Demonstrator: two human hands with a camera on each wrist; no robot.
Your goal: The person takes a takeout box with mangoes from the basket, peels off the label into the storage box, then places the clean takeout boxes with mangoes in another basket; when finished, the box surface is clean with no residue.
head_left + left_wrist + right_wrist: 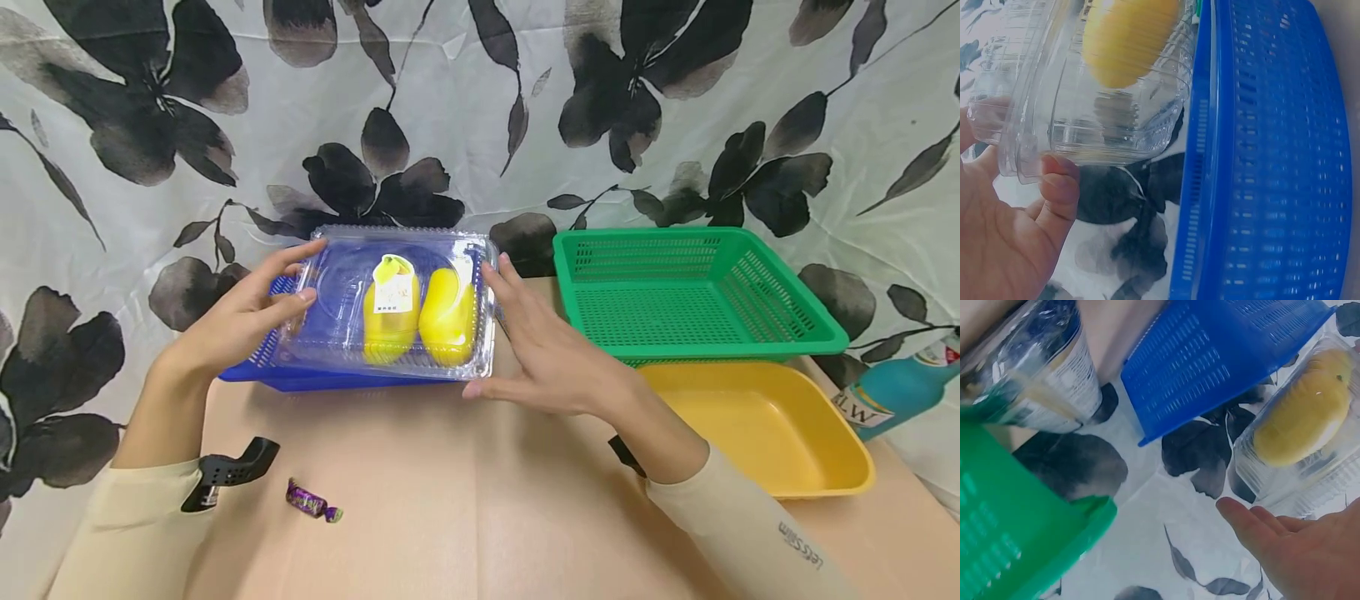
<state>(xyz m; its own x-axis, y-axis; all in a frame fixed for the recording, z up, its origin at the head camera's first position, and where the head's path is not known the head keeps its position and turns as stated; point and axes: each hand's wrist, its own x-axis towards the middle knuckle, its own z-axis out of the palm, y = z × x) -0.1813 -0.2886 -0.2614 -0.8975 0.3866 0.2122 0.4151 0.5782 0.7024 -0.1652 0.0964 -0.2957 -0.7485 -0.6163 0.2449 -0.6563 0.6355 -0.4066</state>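
Showing in head view only: label (393, 294) on container (349, 310)

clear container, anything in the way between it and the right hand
Nothing visible stands between the right hand and the clear container: the fingers are close to its edge, though whether they touch is unclear. The blue basket shows behind the container, not between them.

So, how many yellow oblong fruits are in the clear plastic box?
2: one yellow fruit partly behind the white label, a second fruit to its right in the head view.
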